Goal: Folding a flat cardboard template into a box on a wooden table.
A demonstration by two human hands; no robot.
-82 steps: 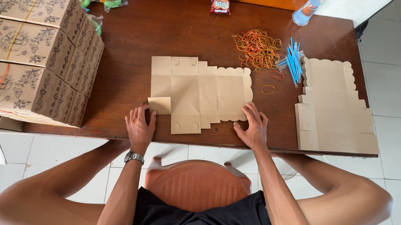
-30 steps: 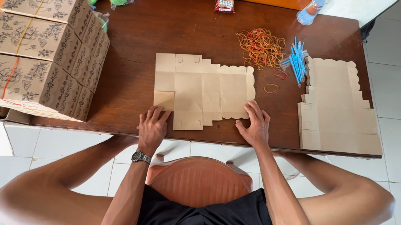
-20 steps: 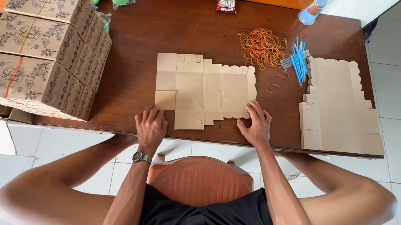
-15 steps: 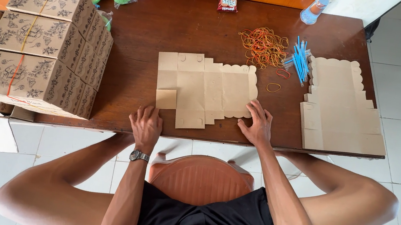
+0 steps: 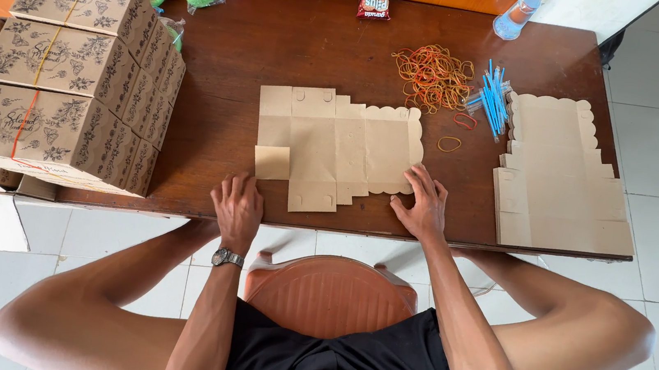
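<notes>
Resting flat and open, left hand (image 5: 236, 209) lay on the table (image 5: 279, 47) edge just below the flat cardboard box blank (image 5: 335, 146); right hand (image 5: 421, 207) touched its lower right corner, fingers spread. Stacked printed boxes (image 5: 68, 81) stood left.

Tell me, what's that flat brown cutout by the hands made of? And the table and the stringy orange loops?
The flat cutout looks like thin matte tan cardboard: creased fold lines, scalloped edge. The right hand touches it; the left hand rests just beside it. The table seems dark wood with a slight sheen. The loops look like rubber bands, thin and tangled.
</notes>
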